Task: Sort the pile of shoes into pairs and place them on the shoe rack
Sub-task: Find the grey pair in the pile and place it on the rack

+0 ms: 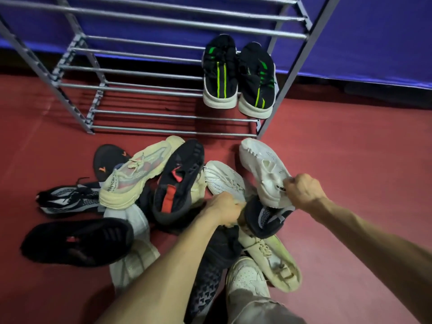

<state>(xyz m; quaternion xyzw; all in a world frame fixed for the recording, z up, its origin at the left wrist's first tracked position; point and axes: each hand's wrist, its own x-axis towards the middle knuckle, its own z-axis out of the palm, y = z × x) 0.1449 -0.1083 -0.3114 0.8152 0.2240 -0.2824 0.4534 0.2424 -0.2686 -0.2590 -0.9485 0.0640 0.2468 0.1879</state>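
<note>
The shoe rack (163, 73) runs off the top edge, its upper tiers unseen. Below the rack, the left hand (225, 210) covers the heel of a white shoe (222, 178). A black mesh shoe (208, 284) lies half buried under the forearm, its toe hidden.

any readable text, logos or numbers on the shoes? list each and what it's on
"7", orange: black shoe sole at the pile's left.
Dark print on heel tab of cream sneaker: blurred, unreadable.
Small black print on white sneaker in the right hand: too small to read.
Faint print on white sneaker by the left hand: unreadable.
</note>
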